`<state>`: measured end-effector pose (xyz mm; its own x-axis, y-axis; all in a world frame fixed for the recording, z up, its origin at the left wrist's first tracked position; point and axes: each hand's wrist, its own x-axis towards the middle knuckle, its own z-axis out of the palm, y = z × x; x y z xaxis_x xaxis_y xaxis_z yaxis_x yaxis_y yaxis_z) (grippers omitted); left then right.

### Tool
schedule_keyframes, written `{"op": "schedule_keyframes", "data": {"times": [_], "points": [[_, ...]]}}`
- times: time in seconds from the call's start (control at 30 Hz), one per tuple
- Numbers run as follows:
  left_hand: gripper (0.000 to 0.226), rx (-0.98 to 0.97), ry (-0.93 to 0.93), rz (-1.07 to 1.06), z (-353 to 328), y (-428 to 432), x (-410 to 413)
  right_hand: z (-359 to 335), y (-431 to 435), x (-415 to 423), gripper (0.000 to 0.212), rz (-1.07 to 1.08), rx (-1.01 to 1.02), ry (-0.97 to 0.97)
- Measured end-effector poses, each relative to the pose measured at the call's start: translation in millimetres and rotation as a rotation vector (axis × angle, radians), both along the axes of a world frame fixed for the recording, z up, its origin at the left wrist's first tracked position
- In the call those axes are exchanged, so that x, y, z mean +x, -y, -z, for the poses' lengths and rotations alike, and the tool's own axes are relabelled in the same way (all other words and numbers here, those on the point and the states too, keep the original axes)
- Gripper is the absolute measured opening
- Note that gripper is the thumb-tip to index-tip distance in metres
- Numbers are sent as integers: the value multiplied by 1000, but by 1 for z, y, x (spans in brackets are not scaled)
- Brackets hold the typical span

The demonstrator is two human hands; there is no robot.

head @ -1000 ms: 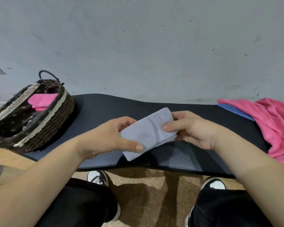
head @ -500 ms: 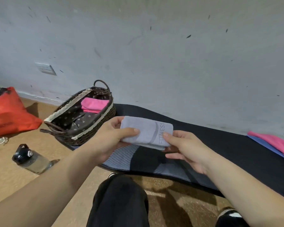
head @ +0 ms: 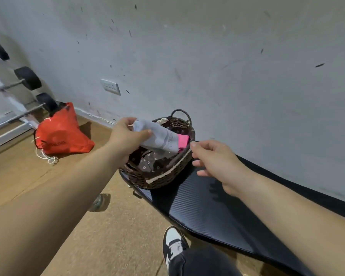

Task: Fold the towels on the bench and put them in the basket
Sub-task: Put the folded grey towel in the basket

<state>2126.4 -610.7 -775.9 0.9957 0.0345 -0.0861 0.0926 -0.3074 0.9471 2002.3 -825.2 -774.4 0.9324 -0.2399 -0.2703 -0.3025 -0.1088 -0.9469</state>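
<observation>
My left hand [head: 126, 136] grips a folded grey towel [head: 160, 139] by its left end and holds it over the dark wicker basket [head: 167, 174]. The basket stands on the left end of the black bench [head: 217, 212]. A folded pink towel [head: 183, 141] lies inside it at the far side, partly hidden by the grey towel. My right hand [head: 213, 160] hovers just right of the basket with loosely bent fingers, holding nothing and apart from the grey towel.
A red drawstring bag [head: 62, 134] sits on the wooden floor to the left, with barbells [head: 28, 78] on a rack behind it. A bottle [head: 98, 202] lies on the floor below my left forearm. The grey wall runs close behind the bench. My shoe [head: 172, 246] is near the bench edge.
My left hand carried the grey towel leftward from over the bench to above the basket. My right hand let go of the towel. The view turned left.
</observation>
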Motion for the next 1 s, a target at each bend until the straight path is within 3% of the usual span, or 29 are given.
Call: {"op": "schedule_keyframes", "data": {"times": [0.2, 0.33, 0.43, 0.53, 0.63, 0.73, 0.87, 1.0], "points": [[35, 118, -135, 127, 37, 21, 61, 12, 9, 33, 23, 25, -24, -31], [67, 309, -188, 218, 67, 23, 83, 22, 19, 43, 22, 46, -38, -44], [66, 443, -135, 254, 82, 27, 92, 31, 20, 49, 20, 45, -24, -58], [30, 849, -46, 299, 82, 29, 99, 37, 18, 52, 21, 23, -19, -78], [34, 1189, 208, 345, 78, 39, 92, 40, 18, 50, 22, 18, -9, -85], [41, 1213, 375, 538, 80, 52, 77, 40, 20, 48, 18, 17, -12, -86], [71, 1216, 86, 547, 96, 56, 69, 40, 21, 43, 17, 5, -16, -92], [80, 1098, 63, 441, 104, 60, 69, 39, 21, 42, 18, -4, -29, -93]]}}
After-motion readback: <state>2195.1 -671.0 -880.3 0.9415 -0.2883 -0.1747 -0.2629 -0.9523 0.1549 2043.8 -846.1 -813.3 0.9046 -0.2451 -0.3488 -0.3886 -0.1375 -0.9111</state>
